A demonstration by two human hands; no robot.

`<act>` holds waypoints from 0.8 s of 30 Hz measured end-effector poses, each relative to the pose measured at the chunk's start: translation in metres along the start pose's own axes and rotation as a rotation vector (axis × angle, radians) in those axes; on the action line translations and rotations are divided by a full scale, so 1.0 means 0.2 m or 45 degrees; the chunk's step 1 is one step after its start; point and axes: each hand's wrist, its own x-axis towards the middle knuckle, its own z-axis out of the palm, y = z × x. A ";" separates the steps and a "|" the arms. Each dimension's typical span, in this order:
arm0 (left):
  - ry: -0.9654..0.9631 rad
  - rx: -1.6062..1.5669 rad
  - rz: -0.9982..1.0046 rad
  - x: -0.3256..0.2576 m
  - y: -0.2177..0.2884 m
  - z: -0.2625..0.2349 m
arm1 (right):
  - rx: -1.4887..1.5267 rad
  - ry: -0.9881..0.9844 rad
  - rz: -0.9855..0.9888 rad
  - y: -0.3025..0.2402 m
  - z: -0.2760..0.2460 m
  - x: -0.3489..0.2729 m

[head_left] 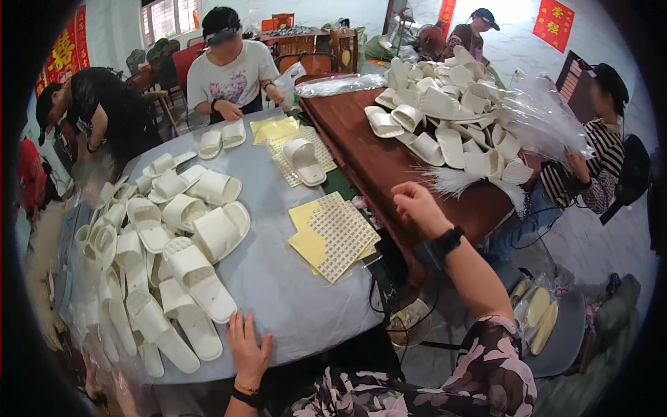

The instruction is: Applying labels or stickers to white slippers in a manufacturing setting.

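Observation:
My left hand (249, 351) lies with its fingers stretched out on the grey table (278, 306), beside the end of a white slipper (201, 278). That slipper belongs to a heap of white open-toed slippers (128, 278) on the table's left side. My right hand (419, 208) is raised over the near edge of the brown table, its fingers curled closed; whatever they hold, if anything, I cannot make out. Between my hands lie yellow sheets of small labels (340, 236). Farther off, one slipper (304, 161) rests on more label sheets (281, 149).
A large slipper pile (445, 97), clear plastic bags (542, 111) and thin white strips (479, 187) cover the brown table (347, 125). A person in white (233, 76) handles slippers opposite; a person in stripes (597, 146) sits at right. A chair (559, 333) holds bagged pale soles.

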 end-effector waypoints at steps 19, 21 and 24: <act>0.062 0.032 -0.107 -0.05 0.00 0.04 | 0.485 0.575 0.109 0.20 -0.65 0.97; 0.071 0.050 -0.101 -0.05 0.01 0.04 | 0.525 0.549 0.096 0.18 -0.70 1.02; 0.082 0.047 -0.099 -0.05 0.01 0.05 | 0.723 0.619 0.045 0.05 -0.73 1.06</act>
